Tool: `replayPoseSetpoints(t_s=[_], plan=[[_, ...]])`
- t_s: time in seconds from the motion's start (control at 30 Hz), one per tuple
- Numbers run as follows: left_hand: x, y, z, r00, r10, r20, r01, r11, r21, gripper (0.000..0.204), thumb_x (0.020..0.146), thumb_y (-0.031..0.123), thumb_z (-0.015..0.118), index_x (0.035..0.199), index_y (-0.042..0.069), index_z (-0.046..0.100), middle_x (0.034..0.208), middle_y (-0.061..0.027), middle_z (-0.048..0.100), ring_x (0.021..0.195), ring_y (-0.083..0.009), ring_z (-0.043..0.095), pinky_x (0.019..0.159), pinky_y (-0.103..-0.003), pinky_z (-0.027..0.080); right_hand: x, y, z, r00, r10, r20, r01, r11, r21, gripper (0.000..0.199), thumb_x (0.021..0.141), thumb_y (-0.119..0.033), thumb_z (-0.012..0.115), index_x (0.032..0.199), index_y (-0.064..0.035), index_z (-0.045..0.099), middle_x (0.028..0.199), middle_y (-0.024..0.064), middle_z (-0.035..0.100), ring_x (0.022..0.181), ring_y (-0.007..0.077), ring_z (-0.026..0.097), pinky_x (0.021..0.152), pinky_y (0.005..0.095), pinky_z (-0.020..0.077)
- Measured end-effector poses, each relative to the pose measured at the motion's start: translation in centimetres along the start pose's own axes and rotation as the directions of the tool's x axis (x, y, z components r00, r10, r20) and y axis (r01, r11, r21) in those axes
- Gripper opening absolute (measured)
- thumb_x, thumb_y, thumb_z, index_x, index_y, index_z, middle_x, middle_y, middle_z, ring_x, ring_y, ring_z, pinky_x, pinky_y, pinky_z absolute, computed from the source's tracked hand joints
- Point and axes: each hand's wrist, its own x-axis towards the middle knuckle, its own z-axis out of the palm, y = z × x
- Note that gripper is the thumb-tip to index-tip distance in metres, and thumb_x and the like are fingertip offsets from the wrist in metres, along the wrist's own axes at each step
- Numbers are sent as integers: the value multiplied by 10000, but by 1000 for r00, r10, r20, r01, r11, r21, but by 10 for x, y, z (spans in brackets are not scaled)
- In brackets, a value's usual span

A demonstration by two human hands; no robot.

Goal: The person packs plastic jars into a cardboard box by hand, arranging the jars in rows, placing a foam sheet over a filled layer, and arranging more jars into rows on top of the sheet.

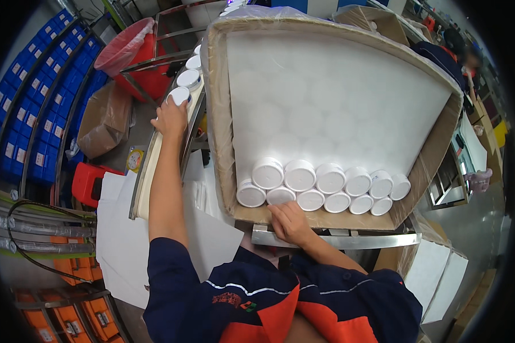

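My left hand [169,119] reaches out to the conveyor [154,148] at the left and grips a white round jar [179,95], the nearest of a line of white jars [190,77] on the belt. My right hand [290,223] rests on the front edge of a large open cardboard box [217,114] lined with clear plastic, its fingers against a white jar [280,196] in the box's lower row. Two rows of several white jars [332,186] lie along the box's near wall. The box's white bottom lining above them is bare.
A red bin with a plastic liner [133,54] stands behind the conveyor. Blue bins fill the racks [34,108] at the far left. A red stool [88,183] and a brown bag [104,119] sit on the floor. Another person [460,54] is at the far right.
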Motion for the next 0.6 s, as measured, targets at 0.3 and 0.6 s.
replayPoseSetpoints(t_s=[0.3,0.6], plan=[[-90,17,-98,843,40,-536,-440,625,-645,646,838,252,730,1403,90,460,1320,-160,552,1217,-336,491,1016,-417,373,-3,2,-25,918,395,-25,-346,832,434,396,795,10,687,1176,3,581,868,103,633,713,156,576,618,284,468],[-265,79,-117,673,530,-517,-692,203,-693,573,775,400,770,1223,80,614,1342,-104,586,1151,-264,560,1028,-432,388,61,-31,-112,854,517,59,-394,568,723,624,815,-104,728,1368,-31,448,1281,107,528,1165,187,528,972,327,436]])
